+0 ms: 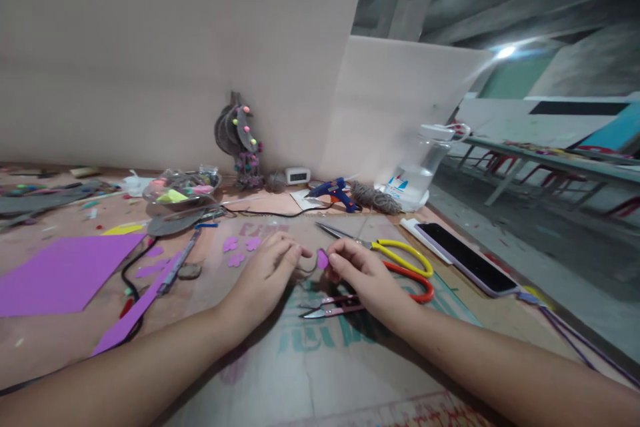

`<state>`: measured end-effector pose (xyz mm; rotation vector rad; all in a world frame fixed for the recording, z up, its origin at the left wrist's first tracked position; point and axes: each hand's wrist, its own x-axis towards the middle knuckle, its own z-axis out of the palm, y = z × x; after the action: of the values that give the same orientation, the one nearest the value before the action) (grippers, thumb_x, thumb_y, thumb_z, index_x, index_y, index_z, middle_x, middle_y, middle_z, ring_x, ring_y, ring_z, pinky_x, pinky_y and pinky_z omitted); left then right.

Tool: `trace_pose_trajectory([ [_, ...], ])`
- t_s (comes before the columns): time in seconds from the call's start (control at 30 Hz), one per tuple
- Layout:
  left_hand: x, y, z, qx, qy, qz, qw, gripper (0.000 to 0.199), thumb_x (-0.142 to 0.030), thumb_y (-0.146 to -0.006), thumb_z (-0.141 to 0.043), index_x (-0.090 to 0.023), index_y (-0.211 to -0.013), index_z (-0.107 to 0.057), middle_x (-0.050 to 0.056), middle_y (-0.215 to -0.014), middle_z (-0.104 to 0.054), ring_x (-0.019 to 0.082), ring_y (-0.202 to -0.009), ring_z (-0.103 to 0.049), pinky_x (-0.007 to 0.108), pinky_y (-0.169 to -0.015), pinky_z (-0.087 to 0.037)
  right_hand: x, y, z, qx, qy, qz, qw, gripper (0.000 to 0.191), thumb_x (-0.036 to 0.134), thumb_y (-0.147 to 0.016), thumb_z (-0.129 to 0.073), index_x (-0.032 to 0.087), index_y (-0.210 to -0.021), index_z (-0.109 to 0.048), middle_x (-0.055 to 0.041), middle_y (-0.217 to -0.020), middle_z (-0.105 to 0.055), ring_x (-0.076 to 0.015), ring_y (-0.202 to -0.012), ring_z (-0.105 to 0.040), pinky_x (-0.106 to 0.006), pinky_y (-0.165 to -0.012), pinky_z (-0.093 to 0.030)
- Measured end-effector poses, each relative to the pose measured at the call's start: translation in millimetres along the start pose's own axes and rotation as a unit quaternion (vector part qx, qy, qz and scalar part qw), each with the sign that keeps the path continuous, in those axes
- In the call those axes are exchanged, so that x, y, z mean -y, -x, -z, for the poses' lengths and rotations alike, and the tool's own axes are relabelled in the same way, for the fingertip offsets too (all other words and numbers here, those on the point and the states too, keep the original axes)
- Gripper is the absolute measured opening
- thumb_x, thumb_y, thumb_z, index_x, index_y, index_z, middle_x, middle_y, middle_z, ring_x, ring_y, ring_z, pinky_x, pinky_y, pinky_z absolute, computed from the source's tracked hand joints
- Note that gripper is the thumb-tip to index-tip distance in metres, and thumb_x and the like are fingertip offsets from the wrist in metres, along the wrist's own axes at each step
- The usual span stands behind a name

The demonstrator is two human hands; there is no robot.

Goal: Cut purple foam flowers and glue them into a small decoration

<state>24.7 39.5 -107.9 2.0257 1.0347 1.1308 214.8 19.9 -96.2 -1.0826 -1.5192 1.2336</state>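
Observation:
My right hand point(357, 270) pinches a small purple cutout point(323, 258) between thumb and fingertips. My left hand point(275, 263) is closed just to its left, with thumb and forefinger together. A thin grey strand point(306, 271) runs between the left fingertips and the cutout; its ends are hidden. Three purple flower cutouts point(236, 259) lie on the table beyond my left hand. Scissors point(400, 253) with one yellow and one orange handle rest partly behind my right hand. Below the fingers lie thread snips point(327, 309), partly covered by that hand.
To the left are a purple sheet point(65, 273), a purple strip point(133, 313) and a pen point(183, 260). Behind stand a bowl of craft bits point(183, 187), a blue glue gun point(335, 192), grey yarn point(375, 198) and a water jug point(420, 167). A phone point(465, 257) lies right.

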Motion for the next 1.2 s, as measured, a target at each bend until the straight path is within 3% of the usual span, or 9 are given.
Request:
trace_pose_trajectory([
  [0.37, -0.2, 0.2, 0.1, 0.004, -0.026, 0.002, 1.000, 0.021, -0.035, -0.091, -0.051, -0.019, -0.086, -0.063, 0.004, -0.094, -0.060, 0.020, -0.101, -0.054, 0.035, -0.092, -0.039, -0.1, 3.2, -5.8, 0.005, 0.046, -0.029, 0.999, 0.023, 0.042, -0.082, -0.060, 0.021, -0.078, -0.052, 0.0024, -0.063, -0.056, -0.0133, -0.057, -0.053, -0.026, -0.055, -0.046],
  [0.6, -3.2, 0.3, 0.8, 0.022, -0.033, 0.005, 0.999, 0.021, -0.030, -0.092, -0.048, -0.019, -0.078, -0.059, 0.002, -0.085, -0.057, 0.018, -0.089, -0.055, 0.032, -0.082, -0.041, 3.6, 5.5, -6.7, 0.014, 0.042, -0.046, 0.998, 0.021, 0.040, -0.083, -0.059, 0.021, -0.079, -0.052, 0.0035, -0.062, -0.056, -0.0128, -0.056, -0.055, -0.027, -0.056, -0.048],
  [0.8, -3.6, 0.7, 1.2, 0.027, -0.055, -0.014, 0.998, 0.020, -0.030, -0.092, -0.048, -0.020, -0.079, -0.059, 0.001, -0.086, -0.058, 0.018, -0.090, -0.054, 0.031, -0.083, -0.040, 0.0, 3.1, -2.5, 0.006, 0.042, -0.009, 0.999, 0.023, 0.042, -0.085, -0.057, 0.019, -0.081, -0.057, 0.0029, -0.066, -0.056, -0.0117, -0.059, -0.055, -0.024, -0.054, -0.047],
  [1.0, -4.9, 2.7, -0.7, 0.043, -0.082, -0.048, 0.995, 0.018, -0.030, -0.092, -0.050, -0.020, -0.081, -0.060, 0.003, -0.088, -0.057, 0.019, -0.090, -0.053, 0.034, -0.083, -0.040, 4.4, 2.9, -5.5, -0.007, 0.056, -0.040, 0.998, 0.013, 0.032, -0.079, -0.064, 0.019, -0.078, -0.061, 0.0016, -0.066, -0.063, -0.0134, -0.060, -0.061, -0.025, -0.056, -0.051],
  [1.2, -3.6, 3.4, -0.9, 0.048, -0.067, -0.055, 0.995, 0.019, -0.029, -0.093, -0.048, -0.020, -0.082, -0.060, 0.002, -0.089, -0.057, 0.018, -0.091, -0.053, 0.034, -0.084, -0.041, 8.6, 5.1, -6.4, -0.017, 0.070, -0.047, 0.996, 0.016, 0.033, -0.080, -0.062, 0.017, -0.075, -0.062, 0.0014, -0.062, -0.062, -0.0136, -0.057, -0.060, -0.027, -0.056, -0.052],
])
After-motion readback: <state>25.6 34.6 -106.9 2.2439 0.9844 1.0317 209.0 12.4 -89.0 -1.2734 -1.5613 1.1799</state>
